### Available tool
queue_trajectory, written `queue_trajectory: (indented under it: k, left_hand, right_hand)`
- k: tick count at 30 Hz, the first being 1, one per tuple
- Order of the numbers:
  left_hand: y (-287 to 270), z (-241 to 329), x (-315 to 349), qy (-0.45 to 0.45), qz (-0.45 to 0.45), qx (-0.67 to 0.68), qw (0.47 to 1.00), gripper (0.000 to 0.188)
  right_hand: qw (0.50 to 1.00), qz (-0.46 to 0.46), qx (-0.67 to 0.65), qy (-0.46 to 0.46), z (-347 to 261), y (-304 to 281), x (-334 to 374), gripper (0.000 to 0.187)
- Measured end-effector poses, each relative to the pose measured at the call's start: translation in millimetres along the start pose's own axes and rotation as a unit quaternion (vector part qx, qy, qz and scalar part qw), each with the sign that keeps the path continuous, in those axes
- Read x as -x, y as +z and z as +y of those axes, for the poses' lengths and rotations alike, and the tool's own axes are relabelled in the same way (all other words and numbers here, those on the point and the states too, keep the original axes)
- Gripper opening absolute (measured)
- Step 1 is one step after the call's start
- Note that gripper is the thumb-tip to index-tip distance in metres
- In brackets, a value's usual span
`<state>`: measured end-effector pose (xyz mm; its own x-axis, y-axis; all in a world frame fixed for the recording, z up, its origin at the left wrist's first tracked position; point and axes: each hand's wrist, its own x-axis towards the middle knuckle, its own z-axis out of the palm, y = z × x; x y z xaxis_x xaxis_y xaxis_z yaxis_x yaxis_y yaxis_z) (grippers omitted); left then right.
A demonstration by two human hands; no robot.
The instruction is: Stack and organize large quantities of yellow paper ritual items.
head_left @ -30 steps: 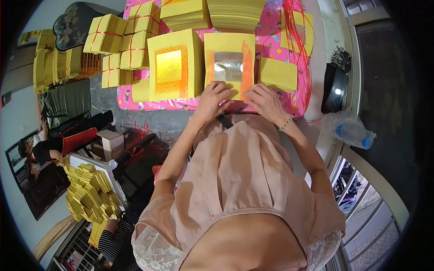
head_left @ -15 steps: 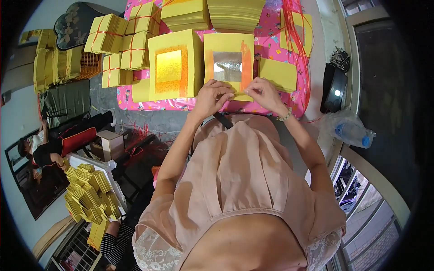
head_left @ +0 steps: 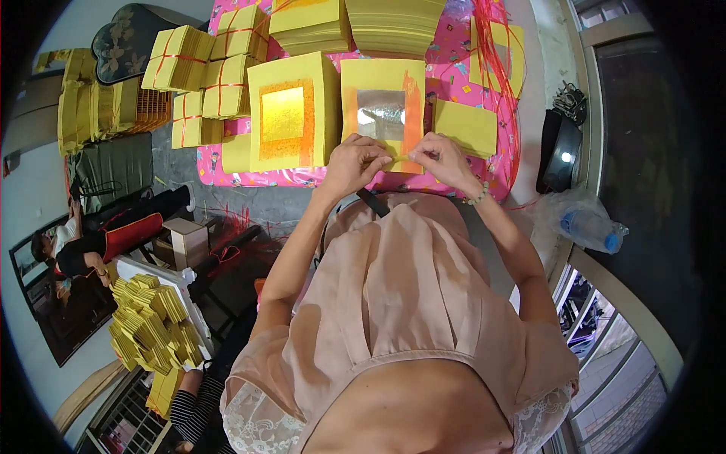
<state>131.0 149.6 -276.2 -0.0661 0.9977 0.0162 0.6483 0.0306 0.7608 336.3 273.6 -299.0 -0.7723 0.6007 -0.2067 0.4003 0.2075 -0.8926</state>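
Fingers of the right hand point(head_left: 440, 160), spread 1 second ago, have drawn together. Head view: it and the left hand point(head_left: 352, 164) each have a narrow grip, pinching the silver sheet point(head_left: 380, 110) near its close end. Left of the sheet stands a gold-fronted stack point(head_left: 283, 151); right, a plain stack point(head_left: 464, 127); beneath, the pink table point(head_left: 451, 78).

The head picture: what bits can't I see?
In the head view:
Lower left corner of the silver-patched paper: covered by the left hand.
Palm of the right hand: hidden by its back.
Far end of the tall yellow stack: cut off by the upper edge.
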Motion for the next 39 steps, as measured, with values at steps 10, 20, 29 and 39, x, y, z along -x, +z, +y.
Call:
queue_trajectory:
  k: [10, 20, 29, 39]
  left_hand:
    - [-8, 2, -5, 0.027, -0.062, -0.213, 0.975, 0.051]
    - [-22, 7, -23, 0.038, -0.162, -0.261, 0.951, 0.045]
    - [-34, 17, -42, -0.022, -0.293, -0.146, 0.945, 0.057]
    - [-62, -44, -39, -0.095, -0.263, 0.156, 0.947, 0.074]
  right_hand:
    - [1.0, 0.026, 0.008, -0.015, -9, -2, 4, 0.021]
    - [0.966, 0.058, 0.081, -0.239, -19, -21, -7, 0.02]
    - [0.944, 0.009, 0.202, -0.262, 17, -20, -27, 0.03]
    - [0.983, 0.109, 0.052, -0.139, 20, -13, -34, 0.026]
